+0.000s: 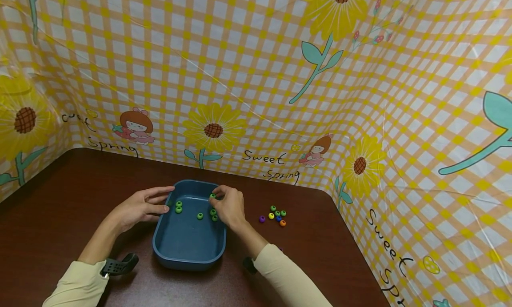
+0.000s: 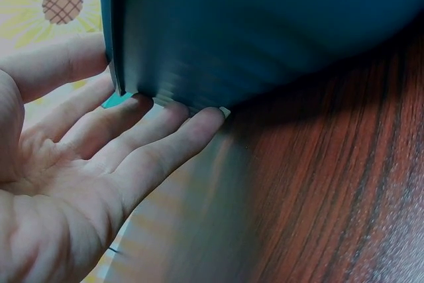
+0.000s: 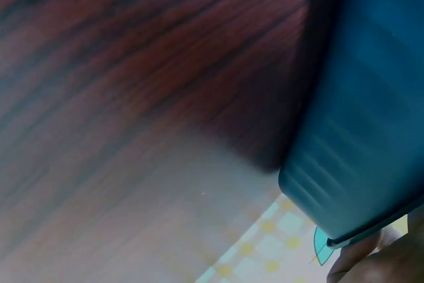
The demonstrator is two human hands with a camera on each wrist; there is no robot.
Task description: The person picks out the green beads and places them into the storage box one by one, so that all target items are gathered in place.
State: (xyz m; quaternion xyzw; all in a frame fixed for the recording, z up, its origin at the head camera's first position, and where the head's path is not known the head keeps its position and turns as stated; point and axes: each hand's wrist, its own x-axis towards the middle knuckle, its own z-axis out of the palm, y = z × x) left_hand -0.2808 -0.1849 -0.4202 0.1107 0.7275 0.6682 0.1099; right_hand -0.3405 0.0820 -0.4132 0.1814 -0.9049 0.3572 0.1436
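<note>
Bead (image 1: 212,196), green, is pinched by your right hand (image 1: 232,207) at the right side of one tray (image 1: 190,247); placing appears in hand, and the next move calls for a low release. Your left hand (image 1: 138,208) has fingers extended against the tray. Loose green beads (image 1: 200,216) inside, from your left fingertips across to your right: five. Right of your right fingers: three green beads (image 1: 278,213), one purple bead (image 1: 262,219), one yellow bead (image 1: 271,216), one blue bead (image 1: 278,218), one orange bead (image 1: 282,223).

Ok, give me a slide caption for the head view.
Left hand touching the blue tray, right hand pinching a green bead.
</note>
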